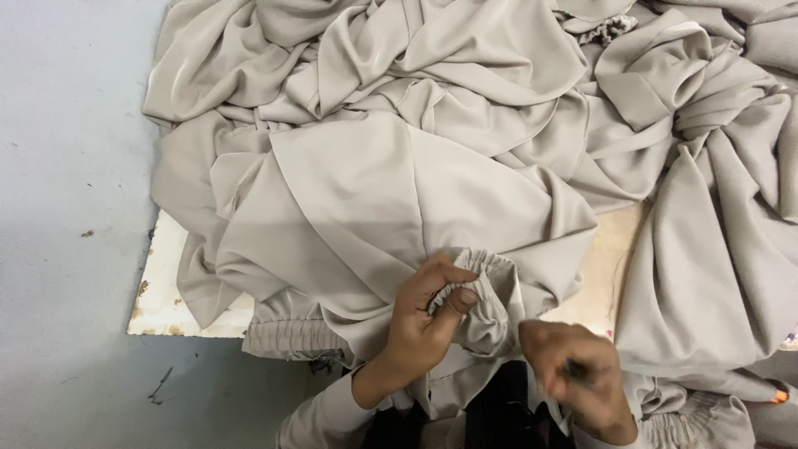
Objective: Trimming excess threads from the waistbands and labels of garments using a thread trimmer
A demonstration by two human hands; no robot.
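A large heap of beige fabric (pixel 399 166) covers most of the view. My left hand (pixel 424 320) pinches a gathered, elasticated cuff (pixel 486 278) of this beige garment between thumb and fingers. My right hand (pixel 578 378) is lower right of it, blurred, fingers curled around a small dark object that I cannot identify. Both wrists wear beige sleeves.
The fabric lies on a pale worn board (pixel 170 291) resting on a grey floor (pixel 66 208). More gathered waistband fabric (pixel 287 337) hangs over the board's front edge. A small orange item (pixel 779 396) shows at the far right.
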